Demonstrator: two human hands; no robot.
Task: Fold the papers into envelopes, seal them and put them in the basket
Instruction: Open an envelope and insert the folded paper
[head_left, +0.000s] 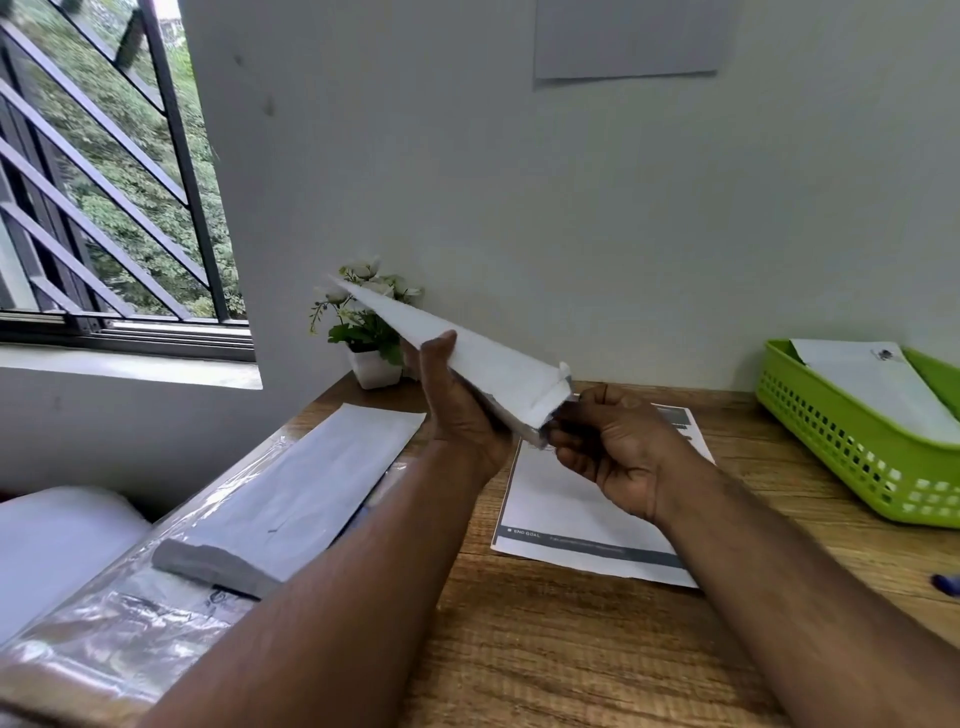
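Note:
I hold a white envelope (467, 348) in the air above the wooden table (571, 649), seen almost edge-on, its far tip pointing up and left. My left hand (457, 410) grips it from below at the middle, thumb on the upper face. My right hand (618, 447) pinches its near end, where a small flap is turned up. A green plastic basket (841, 447) stands at the right, with one white envelope (883, 389) lying in it. A stack of white envelopes (291, 493) lies on clear plastic wrap at the left.
A printed sheet (561, 509) lies flat on the table under my hands. A small potted plant with white flowers (369, 332) stands at the back by the wall. A blue object (945, 582) shows at the right edge. A barred window is at the left.

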